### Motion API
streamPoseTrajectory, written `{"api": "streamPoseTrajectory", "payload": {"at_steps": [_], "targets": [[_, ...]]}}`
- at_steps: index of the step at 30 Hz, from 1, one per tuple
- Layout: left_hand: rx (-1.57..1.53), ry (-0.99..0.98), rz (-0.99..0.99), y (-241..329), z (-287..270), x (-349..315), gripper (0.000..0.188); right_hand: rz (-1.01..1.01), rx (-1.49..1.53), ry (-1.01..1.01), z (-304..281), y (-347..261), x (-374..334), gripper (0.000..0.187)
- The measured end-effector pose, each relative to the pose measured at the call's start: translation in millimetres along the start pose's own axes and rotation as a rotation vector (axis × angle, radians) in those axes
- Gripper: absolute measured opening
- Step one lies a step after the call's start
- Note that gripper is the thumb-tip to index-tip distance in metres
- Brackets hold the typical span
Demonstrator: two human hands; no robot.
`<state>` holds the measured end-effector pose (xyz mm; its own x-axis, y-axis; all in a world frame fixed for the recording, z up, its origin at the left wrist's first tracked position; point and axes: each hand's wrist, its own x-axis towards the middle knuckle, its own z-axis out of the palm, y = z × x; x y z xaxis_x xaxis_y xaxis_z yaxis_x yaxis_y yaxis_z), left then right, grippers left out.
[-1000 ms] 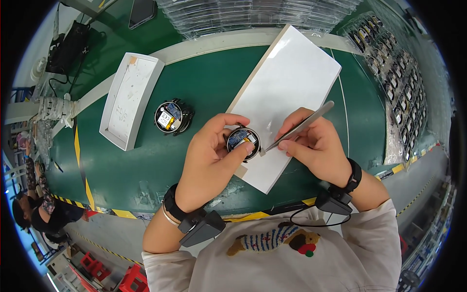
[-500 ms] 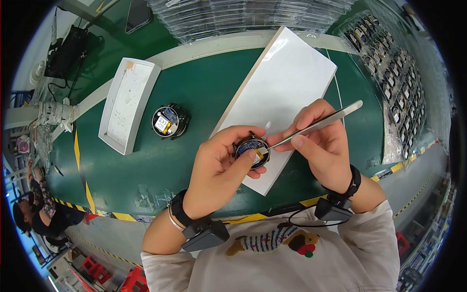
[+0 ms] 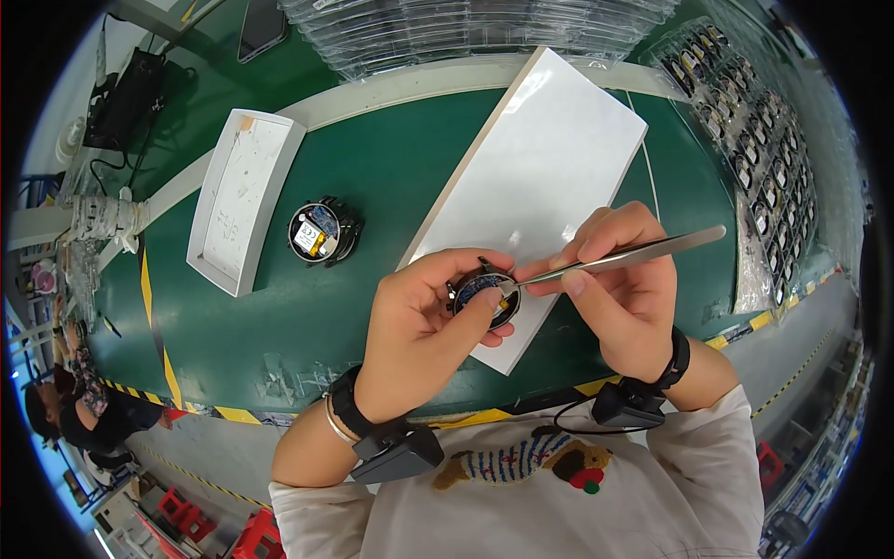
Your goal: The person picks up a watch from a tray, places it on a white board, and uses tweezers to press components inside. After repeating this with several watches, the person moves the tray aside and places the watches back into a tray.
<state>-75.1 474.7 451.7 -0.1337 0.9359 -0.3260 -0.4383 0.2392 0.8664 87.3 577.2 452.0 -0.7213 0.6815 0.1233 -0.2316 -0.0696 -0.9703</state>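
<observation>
My left hand grips an opened round watch case by its rim, thumb pressed over the inside. Blue circuitry and a bit of yellow show in the case. Between the thumb and fingers of my right hand is a pair of metal tweezers, its tips at the upper right inside edge of the case. What the tips touch is too small to make out. Both hands are above the lower part of a white board. To the left, a stack of similar opened watch cases stands on the green mat.
A shallow white box lies left of the stack. Clear plastic trays are piled at the back. At the right, a tray holds many watch parts. A phone lies far left. Another person works beyond the left edge.
The tweezers' rear end has swung lower and to the right as my right hand shifted slightly. My left thumb has moved a little farther over the case, which is still held.
</observation>
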Motion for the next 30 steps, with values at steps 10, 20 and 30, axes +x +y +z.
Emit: {"api": "streamPoseTrajectory", "payload": {"at_steps": [10,20,30], "targets": [[0.138,0.128,0.011,2,-5,4,0.011,-0.231,-0.439,-0.299,-11,-17,-7,0.016],[0.025,0.139,0.13,0,4,4,0.013,-0.34,-1.181,-0.227,-23,-9,19,0.021],[0.089,-0.082,0.013,9,-9,-10,0.019,-0.106,-0.852,-0.397,-8,-22,23,0.027]]}}
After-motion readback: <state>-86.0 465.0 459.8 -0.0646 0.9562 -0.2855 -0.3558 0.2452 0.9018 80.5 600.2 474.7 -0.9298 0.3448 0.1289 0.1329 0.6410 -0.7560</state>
